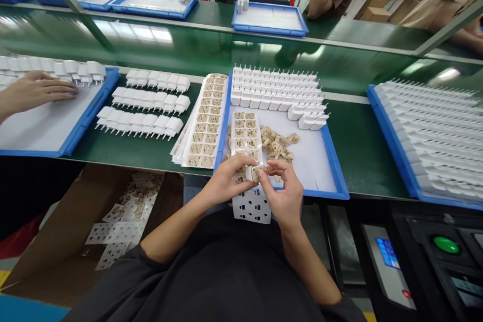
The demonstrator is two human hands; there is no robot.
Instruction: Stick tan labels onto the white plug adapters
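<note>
My left hand [226, 181] and right hand [281, 188] meet over the near edge of the blue tray [332, 161], both pinched on one white plug adapter [253, 173]; the left grips its body with thumb and fingers, the right fingertips press on its face, where a tan sticker shows. Below my hands a spent backing sheet [252, 206] with punched holes hangs off the tray's near edge; just beyond them a sticker sheet [246, 133] lies on the tray floor, beside a loose heap of peeled tan scraps [277, 143]; at the tray's far edge I see rows of white adapters [275, 90], pins up. Left of this tray, on the green table [354, 136], a fanned stack of sticker sheets [206, 121] leans against the tray wall; further left, three rows of adapters on their sides [145, 103] lie on the bare table. At the table's left end another person's hand [35, 90] rests flat in a second blue tray [86, 115]; at the right end a third tray [392, 146] is packed with adapters. Under the table's near edge an open cardboard box [75, 231] holds discarded sheets.
</note>
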